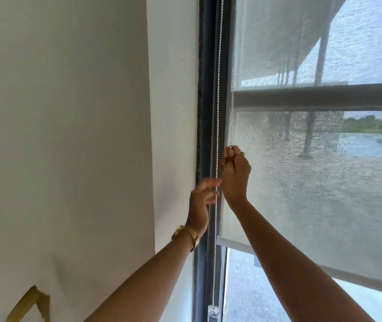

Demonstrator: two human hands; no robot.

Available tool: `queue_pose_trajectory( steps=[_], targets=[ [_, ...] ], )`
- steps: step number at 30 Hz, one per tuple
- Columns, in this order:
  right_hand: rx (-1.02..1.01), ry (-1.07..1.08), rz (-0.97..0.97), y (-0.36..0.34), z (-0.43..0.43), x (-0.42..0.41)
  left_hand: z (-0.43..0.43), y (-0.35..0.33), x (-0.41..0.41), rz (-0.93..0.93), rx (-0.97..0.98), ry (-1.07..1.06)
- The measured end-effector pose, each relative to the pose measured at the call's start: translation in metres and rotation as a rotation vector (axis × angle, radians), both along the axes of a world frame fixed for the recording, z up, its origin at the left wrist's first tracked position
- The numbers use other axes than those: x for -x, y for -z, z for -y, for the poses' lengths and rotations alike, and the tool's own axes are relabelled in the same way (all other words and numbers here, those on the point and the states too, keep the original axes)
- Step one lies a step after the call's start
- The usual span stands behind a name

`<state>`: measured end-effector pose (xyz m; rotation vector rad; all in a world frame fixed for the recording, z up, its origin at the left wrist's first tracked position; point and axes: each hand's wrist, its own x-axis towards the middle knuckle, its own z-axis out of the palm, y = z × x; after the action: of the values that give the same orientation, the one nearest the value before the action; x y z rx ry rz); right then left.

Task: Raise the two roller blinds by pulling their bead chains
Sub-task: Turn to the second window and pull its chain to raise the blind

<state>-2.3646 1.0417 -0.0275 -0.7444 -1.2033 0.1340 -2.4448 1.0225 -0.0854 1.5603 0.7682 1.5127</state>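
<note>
Both forearms reached up to the bead chain (217, 112) by the window frame (205, 89), right hand (235, 173) closed on it, left hand (202, 201) loosely open beside, the blind (313, 182) half raised, so another downward pull seemed needed.

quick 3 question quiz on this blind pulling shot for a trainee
1. True or false: the roller blind is fully raised.
2. Which hand is higher on the bead chain? A) left hand B) right hand
3. What is worn on the left wrist?

Key:
1. False; its bottom bar hangs partway down, with clear glass below.
2. B; it is closed on the chain, while the left hand's fingers are loose at it.
3. A gold watch.
</note>
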Motion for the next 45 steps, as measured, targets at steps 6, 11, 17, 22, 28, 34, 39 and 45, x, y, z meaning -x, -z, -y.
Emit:
queue_pose_trajectory(
  steps=[6,11,17,22,28,34,39,45],
  targets=[
    [0.036,0.111,0.03,0.065,-0.001,-0.014,-0.009,-0.116,-0.006,0.09,-0.192,-0.072],
    [0.156,0.011,0.018,0.108,0.004,-0.01,-0.01,-0.173,-0.017,0.118,-0.183,0.187],
    [0.276,-0.271,-0.068,0.117,0.007,0.002,-0.014,-0.166,-0.028,0.176,-0.244,0.155],
    [0.402,-0.43,-0.01,0.138,0.016,0.004,-0.023,-0.145,-0.021,0.037,-0.409,-0.043],
    [0.589,-0.548,0.028,0.132,0.026,-0.014,-0.038,-0.101,-0.008,0.014,-0.344,-0.092],
    [0.411,-0.422,0.084,0.045,0.018,-0.031,-0.042,-0.073,-0.015,-0.012,-0.303,-0.126],
    [0.276,-0.463,0.074,-0.05,0.005,-0.033,-0.035,-0.05,-0.029,-0.029,-0.31,-0.148],
    [0.239,-0.575,0.018,-0.127,0.01,-0.025,-0.027,-0.01,-0.03,-0.106,-0.268,-0.148]
  ],
)
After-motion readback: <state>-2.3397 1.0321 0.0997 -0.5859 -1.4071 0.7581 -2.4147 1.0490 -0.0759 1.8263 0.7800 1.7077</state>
